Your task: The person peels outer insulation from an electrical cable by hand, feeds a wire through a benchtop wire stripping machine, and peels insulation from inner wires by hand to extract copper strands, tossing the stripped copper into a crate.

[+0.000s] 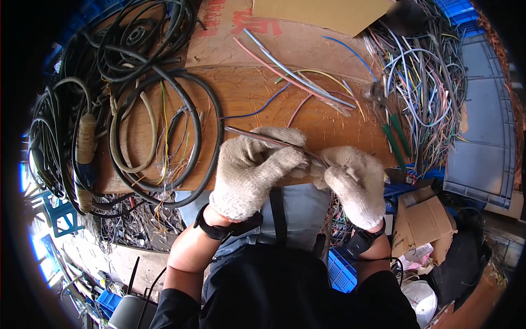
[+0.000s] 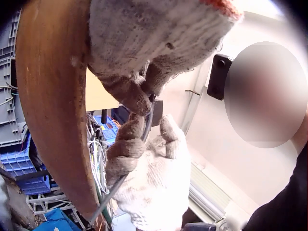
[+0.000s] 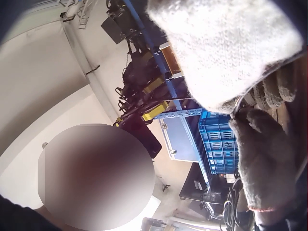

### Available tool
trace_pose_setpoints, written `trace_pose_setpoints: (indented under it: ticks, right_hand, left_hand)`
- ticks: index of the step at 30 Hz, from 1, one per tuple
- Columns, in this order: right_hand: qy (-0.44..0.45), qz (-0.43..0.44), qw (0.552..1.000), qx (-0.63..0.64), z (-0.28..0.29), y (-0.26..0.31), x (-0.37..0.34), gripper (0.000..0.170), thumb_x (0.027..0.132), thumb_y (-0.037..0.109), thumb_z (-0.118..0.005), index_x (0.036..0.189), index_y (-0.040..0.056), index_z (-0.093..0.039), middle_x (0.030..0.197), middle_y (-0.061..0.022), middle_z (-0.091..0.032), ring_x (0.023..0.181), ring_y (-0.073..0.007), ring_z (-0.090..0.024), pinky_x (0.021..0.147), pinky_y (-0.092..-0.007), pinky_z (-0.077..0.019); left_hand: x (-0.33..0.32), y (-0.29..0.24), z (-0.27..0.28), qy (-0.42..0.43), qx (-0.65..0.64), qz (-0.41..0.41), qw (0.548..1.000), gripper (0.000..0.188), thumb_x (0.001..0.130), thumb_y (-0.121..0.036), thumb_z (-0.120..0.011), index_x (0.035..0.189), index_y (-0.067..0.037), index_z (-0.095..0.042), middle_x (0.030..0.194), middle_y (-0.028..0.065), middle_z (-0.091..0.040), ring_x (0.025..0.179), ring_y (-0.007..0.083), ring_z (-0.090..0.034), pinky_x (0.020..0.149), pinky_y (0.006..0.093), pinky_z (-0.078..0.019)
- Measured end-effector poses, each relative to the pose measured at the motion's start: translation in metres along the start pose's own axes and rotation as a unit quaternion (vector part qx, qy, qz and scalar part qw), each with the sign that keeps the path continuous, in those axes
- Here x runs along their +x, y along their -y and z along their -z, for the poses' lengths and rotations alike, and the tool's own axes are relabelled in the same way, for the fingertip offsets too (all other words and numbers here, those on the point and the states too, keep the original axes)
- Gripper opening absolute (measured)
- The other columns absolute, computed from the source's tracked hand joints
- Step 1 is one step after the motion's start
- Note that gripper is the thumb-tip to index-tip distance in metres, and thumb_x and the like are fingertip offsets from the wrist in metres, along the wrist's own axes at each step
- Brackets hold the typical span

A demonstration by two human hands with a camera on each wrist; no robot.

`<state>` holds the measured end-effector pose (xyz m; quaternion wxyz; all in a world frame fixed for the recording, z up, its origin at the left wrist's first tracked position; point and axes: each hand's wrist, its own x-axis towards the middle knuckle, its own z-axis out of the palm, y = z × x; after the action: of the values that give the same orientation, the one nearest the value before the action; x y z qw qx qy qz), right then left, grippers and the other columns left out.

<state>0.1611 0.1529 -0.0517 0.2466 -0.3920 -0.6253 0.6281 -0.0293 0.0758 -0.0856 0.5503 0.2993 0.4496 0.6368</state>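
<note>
Both hands wear off-white knitted gloves and meet at the near edge of the wooden bench. My left hand (image 1: 249,170) grips a thin dark cable (image 1: 257,136), whose one end sticks out past the knuckles to the left. Close beside it, my right hand (image 1: 356,181) pinches the same cable with thumb and curled fingers. In the left wrist view the cable (image 2: 148,126) bridges the short gap between the fingertips of both hands and runs on past the right hand (image 2: 154,187). The right wrist view shows the left hand (image 3: 267,159) at the cable, its thumb against it.
Loose coloured wires (image 1: 296,74) lie on the bench (image 1: 246,98) beyond the hands. Thick black cable coils (image 1: 211,120) cover the left side. Green-handled pliers (image 1: 395,137) lie at the right by a large wire heap (image 1: 422,88). A cardboard box (image 1: 422,219) stands lower right.
</note>
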Motion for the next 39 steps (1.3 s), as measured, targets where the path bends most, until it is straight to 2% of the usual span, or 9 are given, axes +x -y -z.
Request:
trace_pose_setpoints:
  ticks: [3,6,9,11,18,28,33,34,39]
  right_hand:
    - [0.01,0.049,0.998,-0.047,0.001,0.001,0.0,0.016,0.094,0.008,-0.068,0.103,-0.0042,-0.071,0.084,-0.0077,-0.072,0.072,-0.0095,-0.064,0.063,-0.0258,-0.0495]
    - [0.011,0.046,0.997,-0.063,-0.001,0.003,-0.002,0.015,0.092,0.007,-0.07,0.103,-0.003,-0.072,0.084,-0.0082,-0.072,0.073,-0.0105,-0.065,0.062,-0.0251,-0.0495]
    - [0.012,0.084,0.983,-0.164,-0.005,0.007,-0.001,0.015,0.089,0.008,-0.073,0.101,-0.0006,-0.072,0.086,-0.01,-0.072,0.074,-0.0155,-0.069,0.063,-0.0273,-0.0522]
    - [-0.011,0.187,0.955,-0.229,-0.008,0.006,0.001,0.015,0.088,0.009,-0.075,0.1,0.0024,-0.072,0.088,-0.0117,-0.071,0.075,-0.0209,-0.071,0.064,-0.0307,-0.055]
    - [-0.018,0.275,0.915,-0.296,-0.013,0.01,0.005,0.02,0.082,0.009,-0.08,0.1,0.0056,-0.073,0.095,-0.0105,-0.072,0.079,-0.028,-0.072,0.067,-0.0359,-0.0571]
    - [-0.012,0.368,0.858,-0.358,-0.012,0.006,0.01,0.033,0.072,0.011,-0.081,0.104,0.0113,-0.075,0.099,-0.0053,-0.071,0.086,-0.026,-0.068,0.073,-0.0375,-0.0566]
    - [-0.067,0.411,0.764,-0.492,-0.008,0.015,0.013,0.041,0.066,0.013,-0.083,0.106,0.0217,-0.077,0.1,-0.0005,-0.069,0.091,-0.0218,-0.064,0.081,-0.0375,-0.053]
    - [-0.081,0.406,0.744,-0.525,-0.005,0.015,0.012,0.041,0.066,0.012,-0.085,0.105,0.0219,-0.078,0.098,0.0005,-0.067,0.085,-0.0202,-0.064,0.076,-0.0346,-0.0531]
    - [-0.109,0.383,0.783,-0.478,-0.006,0.005,0.013,0.041,0.069,0.007,-0.086,0.108,0.0178,-0.077,0.099,-0.0022,-0.067,0.082,-0.0223,-0.067,0.071,-0.0335,-0.0559]
  left_hand:
    - [0.001,0.0,0.001,-0.012,-0.031,0.034,0.999,0.024,0.095,-0.009,-0.069,0.113,0.007,-0.068,0.094,0.01,-0.074,0.082,0.0125,-0.07,0.077,0.0271,-0.0566]
    - [0.003,0.006,0.004,-0.003,-0.008,-0.012,1.0,0.025,0.096,-0.009,-0.068,0.116,0.007,-0.066,0.094,0.0101,-0.074,0.082,0.0137,-0.071,0.075,0.0271,-0.0576]
    - [0.002,0.004,0.004,0.01,-0.115,0.037,0.993,0.025,0.097,-0.009,-0.067,0.117,0.006,-0.064,0.094,0.0104,-0.074,0.082,0.0149,-0.072,0.075,0.0276,-0.0583]
    - [0.004,0.004,0.004,-0.003,-0.131,0.056,0.99,0.026,0.096,-0.01,-0.066,0.115,0.006,-0.06,0.087,0.0124,-0.07,0.075,0.02,-0.071,0.068,0.0297,-0.0583]
    - [0.005,0.001,0.009,0.025,-0.188,0.071,0.979,0.023,0.099,-0.011,-0.064,0.118,0.003,-0.062,0.09,0.0089,-0.073,0.076,0.0142,-0.07,0.069,0.0264,-0.0579]
    - [0.007,0.001,0.014,0.068,-0.219,0.098,0.968,0.029,0.1,-0.02,-0.063,0.121,0.0,-0.059,0.089,0.0073,-0.071,0.074,0.0135,-0.069,0.061,0.0246,-0.0563]
    - [0.009,0.006,0.018,0.108,-0.277,0.096,0.95,0.029,0.101,-0.02,-0.063,0.121,-0.001,-0.058,0.094,0.0092,-0.071,0.075,0.014,-0.069,0.058,0.024,-0.0567]
    - [0.008,0.007,0.016,0.096,-0.285,0.088,0.95,0.028,0.101,-0.02,-0.062,0.122,-0.001,-0.057,0.097,0.0101,-0.07,0.075,0.0145,-0.07,0.058,0.0241,-0.057]
    - [0.008,0.008,0.013,0.086,-0.273,0.074,0.955,0.027,0.103,-0.018,-0.058,0.124,-0.002,-0.056,0.104,0.0121,-0.07,0.077,0.0155,-0.071,0.058,0.0239,-0.0577]
